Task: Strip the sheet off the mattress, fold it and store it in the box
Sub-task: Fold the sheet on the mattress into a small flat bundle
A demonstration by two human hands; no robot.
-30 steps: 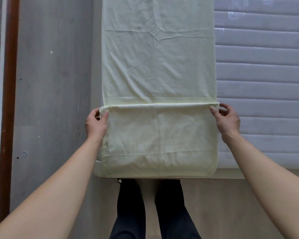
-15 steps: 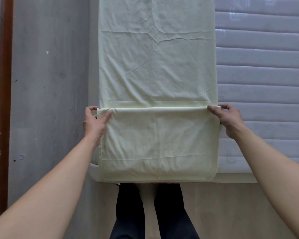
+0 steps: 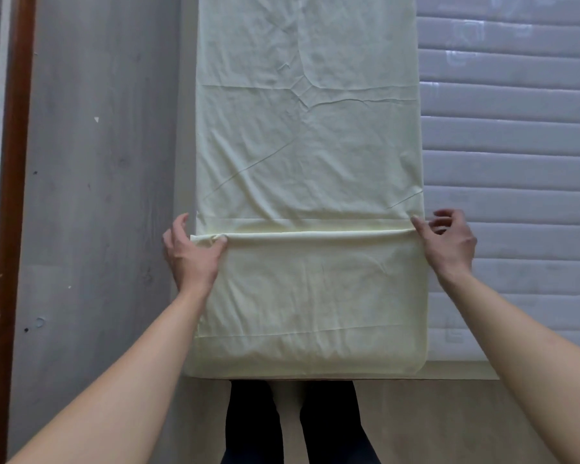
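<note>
Lying bare on the right, the grey ribbed mattress (image 3: 516, 162) carries the pale yellow sheet (image 3: 308, 128), already stripped and folded into a long strip that runs along its left side from the near end away to the far edge of view. Grey floor (image 3: 98, 162) shows to the left of the bed, and dark-clad legs (image 3: 292, 423) stand at the near end.

Nearest the person, a panel of the strip is doubled back over itself, ending in a straight fold edge (image 3: 315, 233) that runs left to right. So the folding step seems to be in hand, with the box nowhere in view.

At the left end of that edge the left hand (image 3: 191, 256) pinches the bunched corner between thumb and fingers. At the right end the right hand (image 3: 449, 242) pinches the corner too, its other fingers loosely curled above the cloth.

Judging by this, the next move calls for carrying both corners farther along the strip together, level, so the layers stack squarely and the left corner's bunching is smoothed out.
</note>
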